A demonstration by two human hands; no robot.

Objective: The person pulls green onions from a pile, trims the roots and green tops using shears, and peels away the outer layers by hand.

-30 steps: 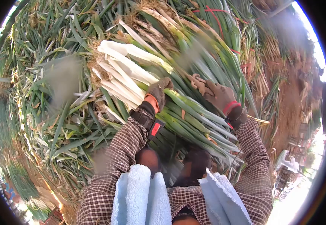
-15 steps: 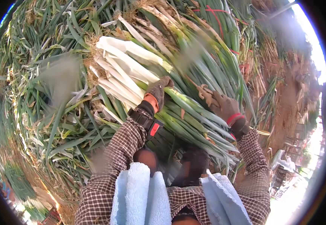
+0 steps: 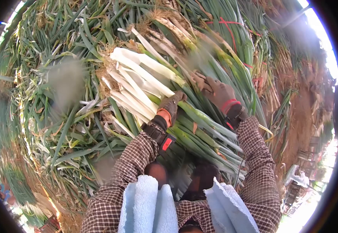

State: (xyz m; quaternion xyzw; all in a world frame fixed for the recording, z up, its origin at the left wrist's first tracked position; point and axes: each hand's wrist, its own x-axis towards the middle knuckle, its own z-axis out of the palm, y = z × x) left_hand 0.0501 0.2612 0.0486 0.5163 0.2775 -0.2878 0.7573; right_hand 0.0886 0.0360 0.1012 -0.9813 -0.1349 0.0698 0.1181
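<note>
A bundle of leeks with thick white stems [image 3: 145, 77] lies slantwise in front of me, its roots toward the upper left and its green leaves [image 3: 204, 132] toward the lower right. Wrapped round the stems where white turns green is my gloved left hand [image 3: 170, 105], closed on them. My gloved right hand [image 3: 218, 92] is farther right, above the leaves, with its fingers bent round a dry brownish strand or leaf. Its fingertips are partly blurred, and what exactly they grip is hard to make out.
Heaped leeks and loose leaves [image 3: 68, 128] spread across the left. Behind the bundle lie more leeks, some bound with red string [image 3: 231, 33]. Brown soil [image 3: 299, 112] shows at the right. My knees and a light blue towel [image 3: 143, 202] are at the bottom.
My right hand has moved up and to the left, away from the leaf ends. My left hand keeps its hold on the bundle; the whole view has shifted slightly.
</note>
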